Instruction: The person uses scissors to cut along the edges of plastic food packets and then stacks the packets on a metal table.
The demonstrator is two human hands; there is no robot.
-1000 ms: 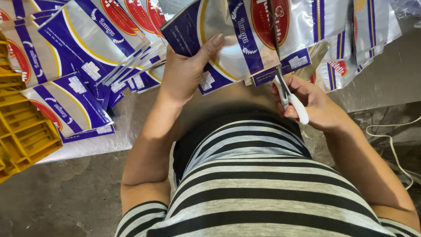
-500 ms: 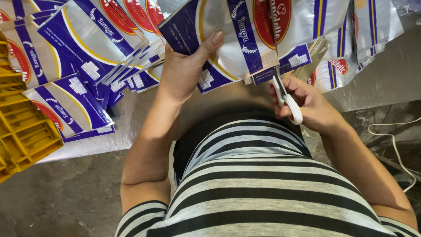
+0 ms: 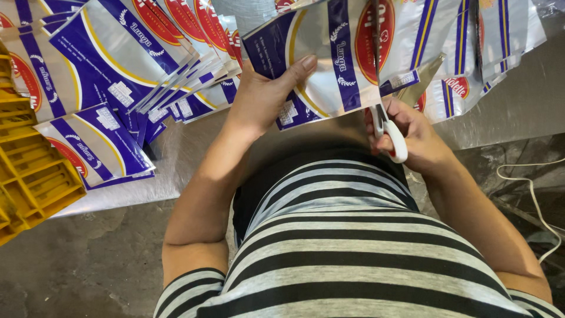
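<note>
Bag [image 3: 329, 70], printed plastic, held above the table [image 3: 194, 153] edge: left hand [image 3: 265, 97] pinches its lower corner, right hand [image 3: 412, 138] closed on scissors [image 3: 385, 126], blades in the film. Risks: cut may wander if the film slackens; left thumb lies near the blade line.

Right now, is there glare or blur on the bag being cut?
Head view: glare whitens the shiny printed bag held by the left hand; the scissors in the right hand look sharp; edges bend slightly near the yellow crate.
</note>
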